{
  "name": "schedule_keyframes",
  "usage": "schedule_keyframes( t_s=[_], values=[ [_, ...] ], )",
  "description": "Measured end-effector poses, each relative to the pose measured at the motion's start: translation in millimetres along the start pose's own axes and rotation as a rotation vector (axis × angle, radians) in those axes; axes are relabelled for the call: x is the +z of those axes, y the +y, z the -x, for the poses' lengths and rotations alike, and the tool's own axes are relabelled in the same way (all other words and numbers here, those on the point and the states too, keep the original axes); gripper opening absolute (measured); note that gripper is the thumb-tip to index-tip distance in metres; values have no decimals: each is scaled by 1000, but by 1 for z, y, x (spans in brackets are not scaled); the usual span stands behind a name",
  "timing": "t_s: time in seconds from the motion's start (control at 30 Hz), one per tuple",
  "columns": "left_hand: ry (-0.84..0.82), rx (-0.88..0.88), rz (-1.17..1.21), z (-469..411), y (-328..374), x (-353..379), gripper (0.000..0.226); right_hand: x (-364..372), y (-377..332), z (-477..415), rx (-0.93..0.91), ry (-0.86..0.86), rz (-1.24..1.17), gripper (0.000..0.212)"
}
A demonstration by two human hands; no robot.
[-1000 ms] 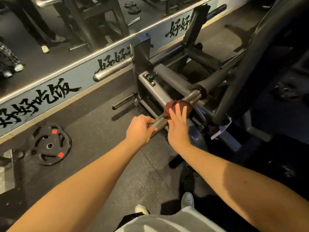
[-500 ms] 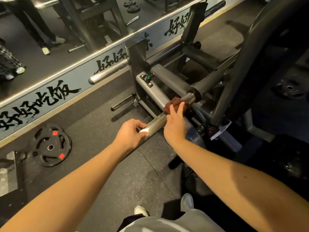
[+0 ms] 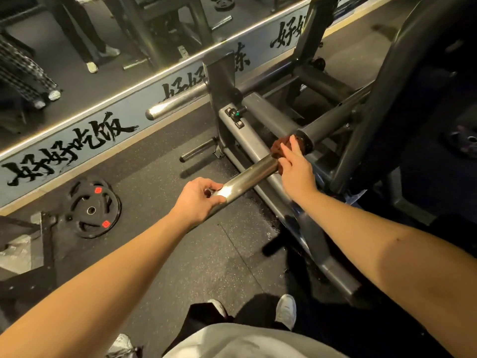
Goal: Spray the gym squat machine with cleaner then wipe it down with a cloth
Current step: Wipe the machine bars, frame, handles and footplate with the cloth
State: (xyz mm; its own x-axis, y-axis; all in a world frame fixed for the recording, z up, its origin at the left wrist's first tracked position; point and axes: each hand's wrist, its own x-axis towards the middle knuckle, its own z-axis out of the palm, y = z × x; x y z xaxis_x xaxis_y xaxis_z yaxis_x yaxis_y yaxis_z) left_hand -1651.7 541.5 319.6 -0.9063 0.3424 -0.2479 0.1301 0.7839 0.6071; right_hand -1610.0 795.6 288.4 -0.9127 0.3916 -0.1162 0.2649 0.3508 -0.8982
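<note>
Well to the left of the left hand [image 3: 198, 200], a black weight plate [image 3: 91, 209] is seen lying flat on the floor. The near end of the chrome bar [image 3: 251, 175] of the squat machine [image 3: 382, 104] is gripped by that hand, fingers curled round it. Further right along the bar, a brown cloth [image 3: 281, 147] is clasped round it by the right hand [image 3: 296, 173], just beside the dark collar [image 3: 305, 140]. The hands are set apart.
</note>
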Motion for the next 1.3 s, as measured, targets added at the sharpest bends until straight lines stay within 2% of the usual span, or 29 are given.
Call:
schedule_keyframes(
  t_s=[0.13,0.23,0.33,0.4,0.43,0.53,0.57,0.63,0.7,0.77,0.83,0.93,1.13,1.23,1.3],
  values=[
    [-27,10,-45,-4,-2,-1,33,13,-18,15,62,79,52,48],
    [-68,12,-16,-12,-2,-4,19,29,-30,37,78,-59,58,51],
    [-106,40,169,-17,5,-9,14,29,-47,46,83,-24,53,31],
    [-150,64,311,-22,11,-14,13,30,-61,45,80,43,-30,22],
    [-182,78,379,-26,16,-17,13,31,-68,44,77,53,-55,25],
    [-330,65,620,-44,27,-23,18,41,-81,42,167,3,-220,56],
    [-374,74,669,-51,27,-23,23,46,-84,41,218,-7,-322,59],
    [-415,125,690,-61,24,-21,37,54,-94,42,309,-46,-545,50],
    [-354,156,659,-71,19,-17,40,60,-98,44,364,-99,-704,40],
    [-281,152,636,-81,16,-15,26,62,-97,45,396,-113,-749,41],
    [-269,156,646,-89,19,-17,22,62,-97,46,383,-81,-696,41],
    [-253,206,674,-97,30,-18,22,59,-102,49,371,63,-572,48],
    [-54,288,682,-124,55,-14,18,61,-91,53,366,307,-338,59],
    [33,367,649,-138,64,-11,25,65,-84,54,468,336,-267,61],
    [-1,395,588,-143,68,-4,32,68,-80,54,540,305,-311,65]
  ],
)
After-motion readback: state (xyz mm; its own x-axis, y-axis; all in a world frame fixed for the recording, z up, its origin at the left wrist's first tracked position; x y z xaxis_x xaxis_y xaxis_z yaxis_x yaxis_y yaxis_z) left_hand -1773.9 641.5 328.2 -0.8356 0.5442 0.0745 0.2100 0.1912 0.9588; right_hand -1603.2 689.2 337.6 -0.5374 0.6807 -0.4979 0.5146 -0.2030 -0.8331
